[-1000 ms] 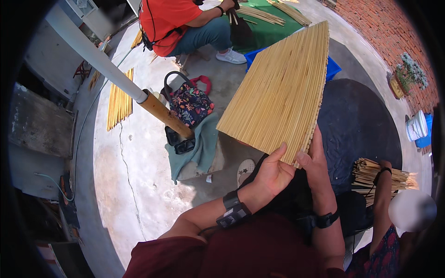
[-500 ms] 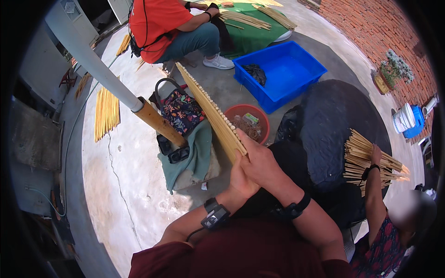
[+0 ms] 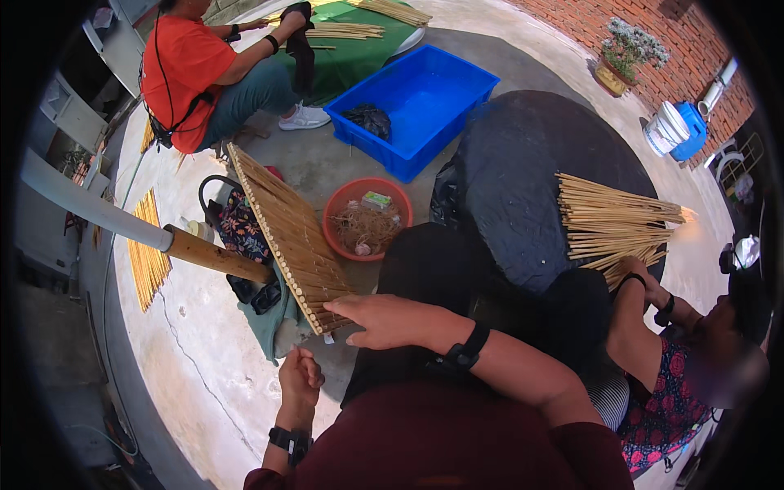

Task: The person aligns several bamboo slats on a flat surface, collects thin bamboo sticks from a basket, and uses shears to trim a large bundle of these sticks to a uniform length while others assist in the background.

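Stick panel [image 3: 298,233] could slip if right hand [image 3: 388,321], fingers' pinch unclear, grips its edge weakly; left hand [image 3: 300,377] has fingers curled together.

"Where's the basin [image 3: 353,252]?"
"Centre of frame, right of the stick panel [image 3: 290,237], below the crate [image 3: 425,86]."
"The loose sticks [image 3: 608,216]?"
"Right side, on the table [image 3: 523,204]; the potted plant [image 3: 621,61] stands upper right."

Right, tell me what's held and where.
Apparently the mat, by its lower end, where the right hand touches it. The left hand is curled, apart from it; whether it holds anything can't be told.
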`<action>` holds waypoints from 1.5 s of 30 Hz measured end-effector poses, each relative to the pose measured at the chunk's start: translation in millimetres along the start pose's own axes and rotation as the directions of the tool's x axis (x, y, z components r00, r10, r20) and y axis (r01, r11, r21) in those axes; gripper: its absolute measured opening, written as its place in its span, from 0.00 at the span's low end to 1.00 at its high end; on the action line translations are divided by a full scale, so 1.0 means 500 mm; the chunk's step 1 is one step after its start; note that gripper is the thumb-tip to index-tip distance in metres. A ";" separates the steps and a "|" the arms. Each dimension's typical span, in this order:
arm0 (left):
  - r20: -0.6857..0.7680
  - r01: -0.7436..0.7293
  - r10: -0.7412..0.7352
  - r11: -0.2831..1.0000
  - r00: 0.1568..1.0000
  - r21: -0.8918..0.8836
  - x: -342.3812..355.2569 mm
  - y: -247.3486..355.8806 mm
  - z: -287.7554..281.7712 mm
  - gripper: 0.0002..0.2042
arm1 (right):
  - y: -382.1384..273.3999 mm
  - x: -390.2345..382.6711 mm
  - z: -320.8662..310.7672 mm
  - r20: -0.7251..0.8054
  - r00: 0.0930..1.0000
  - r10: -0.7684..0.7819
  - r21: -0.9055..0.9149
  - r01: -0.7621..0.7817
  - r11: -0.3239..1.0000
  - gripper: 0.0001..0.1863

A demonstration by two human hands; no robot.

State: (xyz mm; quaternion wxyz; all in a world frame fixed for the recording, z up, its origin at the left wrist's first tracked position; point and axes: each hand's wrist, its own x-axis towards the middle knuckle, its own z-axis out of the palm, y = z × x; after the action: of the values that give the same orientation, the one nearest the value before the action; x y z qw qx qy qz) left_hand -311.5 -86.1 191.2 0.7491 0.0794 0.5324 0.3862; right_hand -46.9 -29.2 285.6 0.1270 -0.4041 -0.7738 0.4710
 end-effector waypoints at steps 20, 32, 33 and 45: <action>0.754 -0.705 0.226 0.585 0.617 0.401 -0.015 0.053 0.664 0.12 | 0.099 -0.465 -0.164 -0.925 0.376 0.049 0.124 0.179 0.976 0.12; 0.728 -0.797 -0.417 0.013 0.545 0.604 0.087 -0.146 0.882 0.11 | 0.142 -0.726 -0.007 -0.457 0.604 0.653 0.559 -0.376 0.739 0.07; 0.746 -0.851 -0.455 -0.055 0.487 0.523 0.099 -0.160 0.883 0.11 | 0.157 -0.739 0.012 -0.405 0.591 0.698 0.594 -0.410 0.692 0.08; 0.822 -0.942 -0.472 -0.257 0.318 0.217 0.204 -0.202 0.871 0.18 | 0.308 -0.767 0.127 -0.315 0.239 0.919 0.772 -0.499 0.394 0.13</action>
State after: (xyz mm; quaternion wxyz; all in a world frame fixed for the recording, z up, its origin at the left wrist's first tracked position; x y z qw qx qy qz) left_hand 126.4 39.1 245.9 0.3518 0.9313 0.0838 -0.0430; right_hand 240.0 -319.2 194.8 0.2775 -0.8182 -0.2018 0.4614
